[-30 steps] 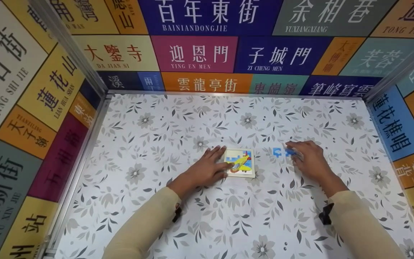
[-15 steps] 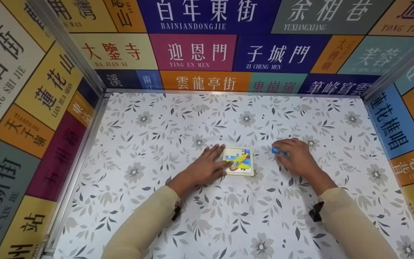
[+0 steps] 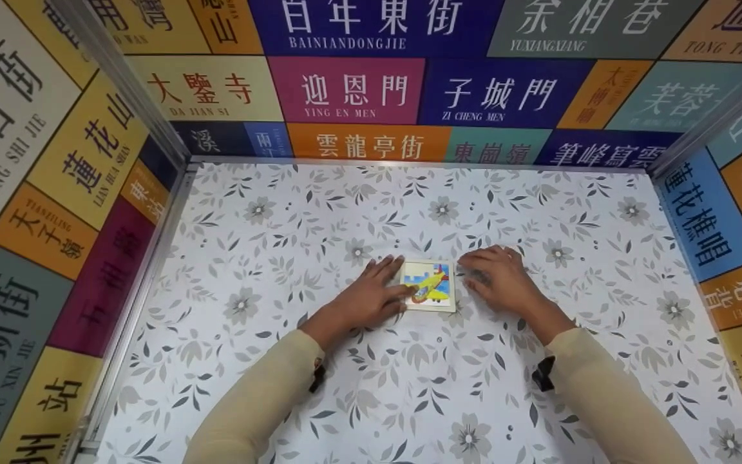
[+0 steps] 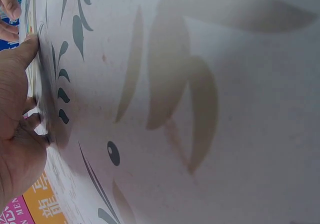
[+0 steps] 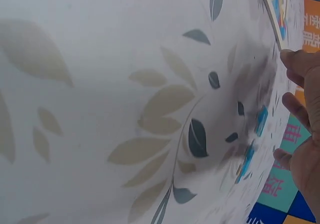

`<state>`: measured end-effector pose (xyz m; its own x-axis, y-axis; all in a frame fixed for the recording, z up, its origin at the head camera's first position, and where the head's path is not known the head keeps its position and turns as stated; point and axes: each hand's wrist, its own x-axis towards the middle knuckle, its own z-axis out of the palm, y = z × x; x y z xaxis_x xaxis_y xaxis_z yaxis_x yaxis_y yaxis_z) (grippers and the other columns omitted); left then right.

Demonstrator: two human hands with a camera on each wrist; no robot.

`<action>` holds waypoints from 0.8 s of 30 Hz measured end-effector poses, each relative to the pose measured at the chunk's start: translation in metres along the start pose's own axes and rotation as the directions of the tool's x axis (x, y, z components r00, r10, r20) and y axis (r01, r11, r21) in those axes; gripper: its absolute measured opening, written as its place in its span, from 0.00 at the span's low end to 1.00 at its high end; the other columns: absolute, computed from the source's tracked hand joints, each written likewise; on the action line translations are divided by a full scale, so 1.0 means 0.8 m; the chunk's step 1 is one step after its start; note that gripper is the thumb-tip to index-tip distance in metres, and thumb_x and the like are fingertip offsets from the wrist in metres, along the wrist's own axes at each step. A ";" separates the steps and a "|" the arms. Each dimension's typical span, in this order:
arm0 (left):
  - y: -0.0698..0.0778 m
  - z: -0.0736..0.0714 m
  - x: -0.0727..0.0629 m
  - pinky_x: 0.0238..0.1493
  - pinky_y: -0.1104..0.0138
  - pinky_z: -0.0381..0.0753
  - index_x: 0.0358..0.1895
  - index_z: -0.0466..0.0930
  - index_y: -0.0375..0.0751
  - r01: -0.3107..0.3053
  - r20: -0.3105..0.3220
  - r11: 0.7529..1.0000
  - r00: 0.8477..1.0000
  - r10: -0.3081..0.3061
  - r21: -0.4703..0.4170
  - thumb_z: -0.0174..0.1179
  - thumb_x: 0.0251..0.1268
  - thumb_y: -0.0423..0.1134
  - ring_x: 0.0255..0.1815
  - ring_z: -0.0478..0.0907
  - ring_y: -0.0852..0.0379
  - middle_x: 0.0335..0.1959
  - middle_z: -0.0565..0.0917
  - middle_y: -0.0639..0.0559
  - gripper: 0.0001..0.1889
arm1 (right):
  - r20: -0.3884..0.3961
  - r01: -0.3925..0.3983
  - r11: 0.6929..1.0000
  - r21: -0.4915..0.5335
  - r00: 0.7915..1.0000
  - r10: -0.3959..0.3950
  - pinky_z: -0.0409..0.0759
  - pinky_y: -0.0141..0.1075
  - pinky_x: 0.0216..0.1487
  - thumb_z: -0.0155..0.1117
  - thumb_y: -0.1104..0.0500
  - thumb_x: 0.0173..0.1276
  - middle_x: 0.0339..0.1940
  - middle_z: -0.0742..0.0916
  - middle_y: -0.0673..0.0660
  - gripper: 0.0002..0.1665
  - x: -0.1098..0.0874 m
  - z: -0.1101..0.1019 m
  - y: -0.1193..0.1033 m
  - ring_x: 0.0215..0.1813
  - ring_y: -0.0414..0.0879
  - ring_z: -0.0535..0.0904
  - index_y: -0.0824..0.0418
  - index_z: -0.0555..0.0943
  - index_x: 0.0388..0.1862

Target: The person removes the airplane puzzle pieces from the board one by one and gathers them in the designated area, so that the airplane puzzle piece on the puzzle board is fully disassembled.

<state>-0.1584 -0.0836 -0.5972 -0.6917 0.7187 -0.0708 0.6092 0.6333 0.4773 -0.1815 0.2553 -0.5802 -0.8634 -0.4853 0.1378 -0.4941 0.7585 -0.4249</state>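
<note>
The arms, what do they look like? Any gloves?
The left sleeve and right sleeve are beige and long. A small black thing shows by each one's wrist end. No gloves on the left grip or right grip.

One airplane puzzle (image 3: 430, 286), two blue pieces (image 5: 261, 121) and two beige sleeves (image 3: 258, 399) are visible.
</note>
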 end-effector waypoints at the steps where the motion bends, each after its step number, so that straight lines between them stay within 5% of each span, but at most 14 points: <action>1: 0.000 0.000 0.000 0.91 0.34 0.47 0.82 0.76 0.54 0.001 -0.001 1.000 1.000 -0.001 -0.006 0.51 0.91 0.53 0.94 0.46 0.30 0.93 0.50 0.32 0.26 | 0.021 -0.008 1.000 -0.003 1.000 0.008 0.64 0.78 0.76 0.77 0.58 0.75 0.67 0.90 0.59 0.23 0.001 0.001 -0.002 0.68 0.64 0.82 0.57 0.89 0.67; 24: 0.003 -0.004 -0.001 0.91 0.34 0.50 0.81 0.78 0.54 -0.001 -0.005 0.999 1.000 0.002 0.033 0.51 0.91 0.54 0.93 0.48 0.29 0.92 0.52 0.31 0.25 | 0.092 0.001 0.999 -0.039 0.996 0.003 0.62 0.81 0.77 0.77 0.56 0.77 0.68 0.90 0.57 0.23 0.024 0.014 -0.027 0.71 0.63 0.82 0.52 0.89 0.68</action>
<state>-0.1576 -0.0835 -0.5936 -0.6927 0.7182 -0.0656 0.6227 0.6415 0.4481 -0.1860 0.2248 -0.5782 -0.8516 -0.5214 0.0535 -0.4985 0.7742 -0.3900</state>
